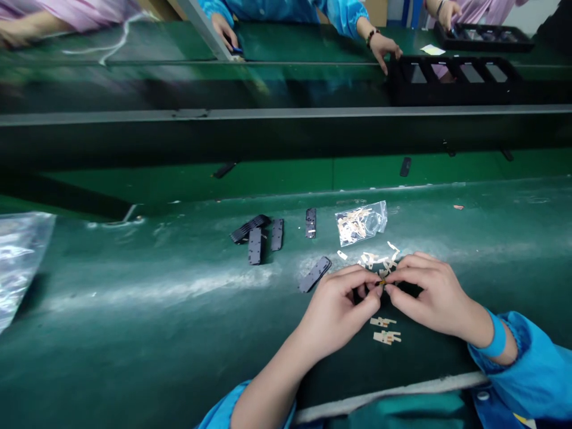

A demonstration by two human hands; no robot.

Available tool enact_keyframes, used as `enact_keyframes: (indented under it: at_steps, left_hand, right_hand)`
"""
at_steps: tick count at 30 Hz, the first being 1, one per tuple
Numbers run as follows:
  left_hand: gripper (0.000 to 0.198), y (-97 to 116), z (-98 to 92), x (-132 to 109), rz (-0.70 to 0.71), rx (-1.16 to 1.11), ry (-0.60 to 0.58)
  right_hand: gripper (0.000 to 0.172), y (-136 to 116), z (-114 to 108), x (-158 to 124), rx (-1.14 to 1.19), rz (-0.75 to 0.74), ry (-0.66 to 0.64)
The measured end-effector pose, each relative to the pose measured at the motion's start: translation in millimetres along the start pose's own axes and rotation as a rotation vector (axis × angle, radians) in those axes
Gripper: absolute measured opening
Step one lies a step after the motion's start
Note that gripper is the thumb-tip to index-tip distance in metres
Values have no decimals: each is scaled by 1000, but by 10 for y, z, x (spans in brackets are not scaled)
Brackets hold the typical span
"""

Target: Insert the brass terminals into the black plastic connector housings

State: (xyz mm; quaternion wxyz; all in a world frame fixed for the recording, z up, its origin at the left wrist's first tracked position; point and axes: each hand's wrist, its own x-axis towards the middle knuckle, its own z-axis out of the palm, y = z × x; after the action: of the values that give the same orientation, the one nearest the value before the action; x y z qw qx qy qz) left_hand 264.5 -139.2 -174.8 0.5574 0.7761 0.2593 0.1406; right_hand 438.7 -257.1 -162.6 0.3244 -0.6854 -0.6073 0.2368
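Left hand (342, 307) and right hand (429, 293) pinch a tiny yellowish piece (382, 282) between them over the worktop (179, 351) (probably light, thin and easily creased), so its edges seem the safest hold.

Left fingers (365, 276) and right fingers (404, 274) pinching tiny part (382, 283), cream pieces (381, 337), dark plates (255, 246), green tabletop (156, 351)

A shiny bag (20, 259) lies far left. At the back are a white cord (120, 43), a pink sleeve (100, 13), yellow paper (433, 50) and two black trays (451, 93).
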Motion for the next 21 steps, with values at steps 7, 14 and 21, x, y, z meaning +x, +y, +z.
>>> enact_keyframes:
  at_steps: [7,14,21]
  left_hand:
    - [16,40,3,-29,132,59,-78]
    - [16,53,-14,-39,128,99,-135]
    - [16,54,-4,-30,94,152,-142]
  right_hand:
    - [15,32,-4,50,284,139,-129]
    - [18,33,-17,40,314,140,-163]
    - [14,33,-8,44,293,133,-159]
